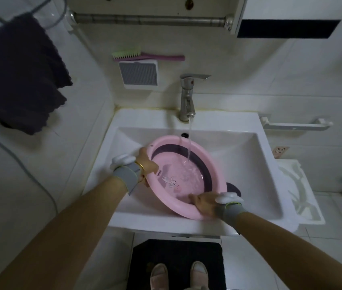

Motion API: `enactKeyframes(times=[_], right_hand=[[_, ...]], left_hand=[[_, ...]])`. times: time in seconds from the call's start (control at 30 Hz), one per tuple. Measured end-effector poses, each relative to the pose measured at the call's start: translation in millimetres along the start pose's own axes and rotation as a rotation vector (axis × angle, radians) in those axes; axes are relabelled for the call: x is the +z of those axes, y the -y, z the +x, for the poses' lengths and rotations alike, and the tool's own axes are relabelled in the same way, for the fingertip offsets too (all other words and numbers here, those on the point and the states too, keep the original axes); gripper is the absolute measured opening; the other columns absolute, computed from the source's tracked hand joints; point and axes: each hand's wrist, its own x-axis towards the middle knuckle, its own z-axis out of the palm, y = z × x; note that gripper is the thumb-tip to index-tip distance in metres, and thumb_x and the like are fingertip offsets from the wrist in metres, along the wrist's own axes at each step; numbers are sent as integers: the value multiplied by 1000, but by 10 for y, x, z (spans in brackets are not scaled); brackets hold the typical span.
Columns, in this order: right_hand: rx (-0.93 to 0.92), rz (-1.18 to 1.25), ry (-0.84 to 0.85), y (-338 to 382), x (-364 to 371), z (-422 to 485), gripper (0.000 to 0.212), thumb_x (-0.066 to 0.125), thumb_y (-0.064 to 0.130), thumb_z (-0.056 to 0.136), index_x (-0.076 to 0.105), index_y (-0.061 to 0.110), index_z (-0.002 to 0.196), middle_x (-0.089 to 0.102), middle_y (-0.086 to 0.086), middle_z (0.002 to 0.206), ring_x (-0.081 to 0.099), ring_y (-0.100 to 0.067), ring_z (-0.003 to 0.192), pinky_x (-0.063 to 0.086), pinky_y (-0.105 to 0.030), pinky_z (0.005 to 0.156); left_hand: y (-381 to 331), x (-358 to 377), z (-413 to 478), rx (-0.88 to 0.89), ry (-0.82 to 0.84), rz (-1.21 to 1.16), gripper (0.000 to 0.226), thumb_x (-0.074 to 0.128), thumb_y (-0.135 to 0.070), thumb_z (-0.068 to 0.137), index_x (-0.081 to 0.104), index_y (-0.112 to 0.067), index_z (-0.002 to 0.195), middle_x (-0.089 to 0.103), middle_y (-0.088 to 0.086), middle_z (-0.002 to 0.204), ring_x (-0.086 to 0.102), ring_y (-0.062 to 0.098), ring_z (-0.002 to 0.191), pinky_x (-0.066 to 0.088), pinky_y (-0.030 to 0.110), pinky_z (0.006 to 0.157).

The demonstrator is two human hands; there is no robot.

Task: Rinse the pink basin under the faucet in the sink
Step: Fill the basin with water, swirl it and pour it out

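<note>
A round pink basin [167, 182] with a dark purple band inside sits tilted in the white sink [237, 155]. The chrome faucet [186, 97] behind it is running, and its stream lands inside the basin, where some water has pooled. My left hand [147, 162] grips the basin's left rim. My right hand [204, 204] holds the near right rim, fingers over the edge. Both wrists wear grey bands with a white device on top.
A dark towel [19, 74] hangs at the left. On the wall shelf [138, 74] lies a green and pink brush [142, 55]. A white plastic rack [299, 191] sits right of the sink. A black mat [176, 264] lies under my feet.
</note>
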Motion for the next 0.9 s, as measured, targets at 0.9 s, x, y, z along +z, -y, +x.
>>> enactKeyframes(times=[0.9], right_hand=[[52,272,-122,195,3,-116,57,17,44,99,59,10,117,59,-17,127,55,-34,116,37,-41,104]], left_hand=[[93,376,-22,-4,-37,-96,78,71,-2,70,28,-4,134,49,21,127,56,39,112,54,46,85]])
